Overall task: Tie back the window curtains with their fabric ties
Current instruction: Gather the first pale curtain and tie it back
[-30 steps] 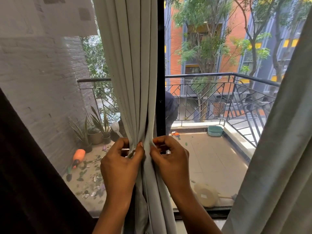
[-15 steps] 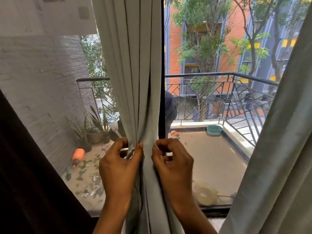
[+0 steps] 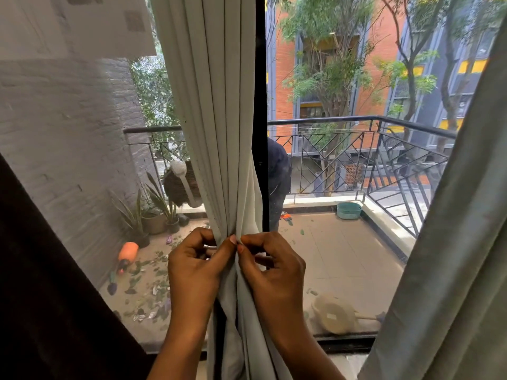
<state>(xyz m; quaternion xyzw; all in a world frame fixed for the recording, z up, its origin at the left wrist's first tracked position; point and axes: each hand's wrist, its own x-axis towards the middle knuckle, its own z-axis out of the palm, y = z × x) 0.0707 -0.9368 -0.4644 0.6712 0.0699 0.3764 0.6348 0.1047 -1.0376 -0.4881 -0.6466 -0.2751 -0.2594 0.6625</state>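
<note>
Here, the left hand [image 3: 192, 270] and right hand [image 3: 277, 272] both pinch the bunched pale grey cloth curtain [image 3: 219, 119] between them.

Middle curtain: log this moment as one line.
middle curtain: bunched between hands | left hand: pinches it | right hand: pinches it | tie: not discernible
</note>
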